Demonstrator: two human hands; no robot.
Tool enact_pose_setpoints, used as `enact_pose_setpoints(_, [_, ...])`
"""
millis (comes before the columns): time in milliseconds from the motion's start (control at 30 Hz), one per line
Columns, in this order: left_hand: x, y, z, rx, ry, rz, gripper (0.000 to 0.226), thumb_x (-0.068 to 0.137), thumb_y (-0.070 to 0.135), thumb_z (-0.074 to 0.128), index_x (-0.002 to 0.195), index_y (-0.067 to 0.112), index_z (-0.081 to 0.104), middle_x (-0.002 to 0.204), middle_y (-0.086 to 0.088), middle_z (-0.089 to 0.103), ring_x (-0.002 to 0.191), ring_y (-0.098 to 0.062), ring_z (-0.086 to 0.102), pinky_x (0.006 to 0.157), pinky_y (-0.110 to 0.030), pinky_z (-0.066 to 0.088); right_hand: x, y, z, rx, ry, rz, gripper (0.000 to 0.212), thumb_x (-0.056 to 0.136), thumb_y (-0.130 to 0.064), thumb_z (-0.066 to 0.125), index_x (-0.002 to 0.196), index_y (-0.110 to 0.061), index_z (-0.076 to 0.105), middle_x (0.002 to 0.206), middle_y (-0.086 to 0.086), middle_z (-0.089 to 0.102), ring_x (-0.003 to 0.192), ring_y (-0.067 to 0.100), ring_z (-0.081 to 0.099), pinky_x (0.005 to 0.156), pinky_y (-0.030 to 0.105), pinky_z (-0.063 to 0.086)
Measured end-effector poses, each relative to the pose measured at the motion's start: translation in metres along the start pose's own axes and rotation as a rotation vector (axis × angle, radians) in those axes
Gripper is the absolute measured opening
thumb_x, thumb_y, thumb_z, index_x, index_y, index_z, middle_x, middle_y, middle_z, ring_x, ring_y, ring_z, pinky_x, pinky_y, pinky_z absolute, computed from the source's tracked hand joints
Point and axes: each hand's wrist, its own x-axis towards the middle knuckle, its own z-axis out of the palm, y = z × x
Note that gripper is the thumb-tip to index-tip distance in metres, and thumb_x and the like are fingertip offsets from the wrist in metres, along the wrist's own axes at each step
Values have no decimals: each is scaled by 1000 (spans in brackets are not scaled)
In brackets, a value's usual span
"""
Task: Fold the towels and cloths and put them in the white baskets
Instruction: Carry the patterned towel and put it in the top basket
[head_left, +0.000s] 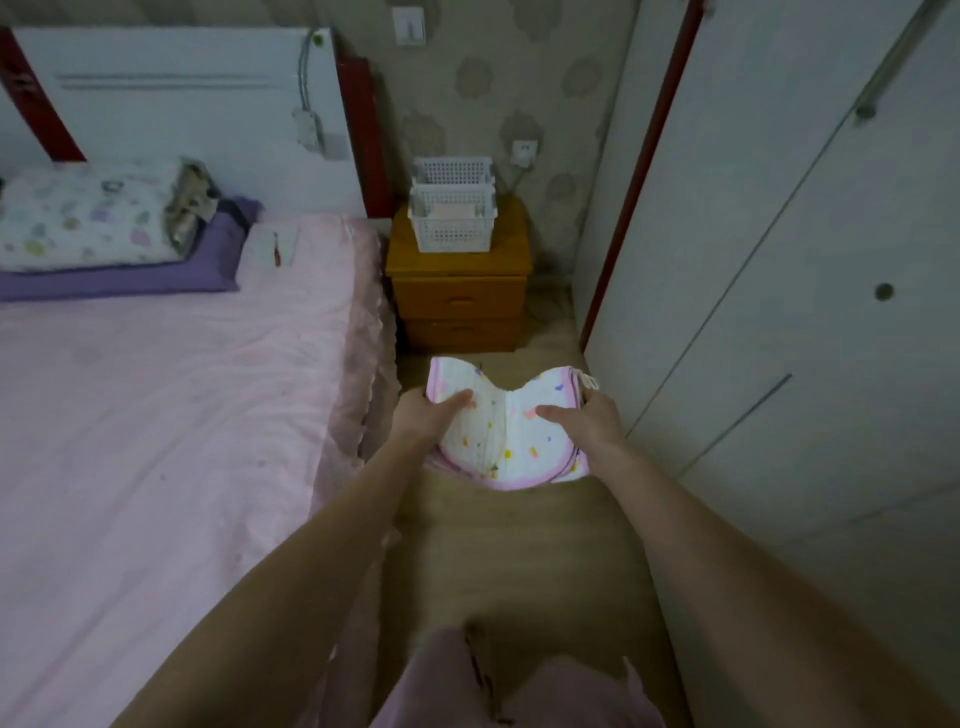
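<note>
A folded white towel (506, 434) with a pink border and small coloured spots hangs in the air above the floor, sagging along its middle. My left hand (428, 418) grips its left side, thumb on top. My right hand (587, 418) grips its right side the same way. Two white perforated baskets stand on the wooden nightstand ahead: the front basket (452, 228) holds a pale folded cloth, and the rear basket (453, 171) shows only its upper part behind it.
The orange-brown nightstand (460, 301) with two drawers stands against the wall between the pink bed (171, 415) on the left and a white wardrobe (779, 260) on the right. A narrow strip of wooden floor (514, 545) runs between them. Pillows (93, 218) lie at the bed's head.
</note>
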Motion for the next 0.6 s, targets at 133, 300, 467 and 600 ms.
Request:
enact_pose_setpoints(133, [91, 64, -16, -57, -11, -10, 53, 83, 43, 72, 125, 16, 53, 122, -7, 61, 111, -30, 59, 95, -49, 51, 76, -75, 27, -63, 41, -76, 78, 76, -29, 81, 141, -10, 42, 138, 13, 50, 122, 34, 51, 97, 48, 48])
enact_pose_setpoints(300, [210, 122, -24, -62, 9, 9, 53, 86, 39, 69, 127, 9, 55, 115, -2, 60, 108, -25, 59, 89, -37, 50, 186, -156, 55, -76, 64, -100, 77, 74, -31, 82, 138, -10, 46, 134, 13, 54, 120, 34, 53, 99, 51, 47])
enact_pose_setpoints(467, [346, 174, -34, -65, 84, 8, 64, 76, 46, 77, 125, 9, 59, 121, -4, 64, 108, -25, 61, 95, -42, 51, 309, -236, 91, -89, 48, -126, 75, 71, -30, 84, 134, -7, 51, 131, 13, 58, 117, 34, 57, 97, 51, 50])
enact_pose_setpoints(600, [445, 222, -50, -75, 87, -8, 66, 76, 46, 76, 127, 7, 59, 122, -10, 66, 110, -29, 62, 96, -46, 51, 390, -313, 122, -106, 27, -151, 64, 74, -23, 82, 130, -6, 55, 129, 14, 60, 115, 33, 58, 96, 49, 50])
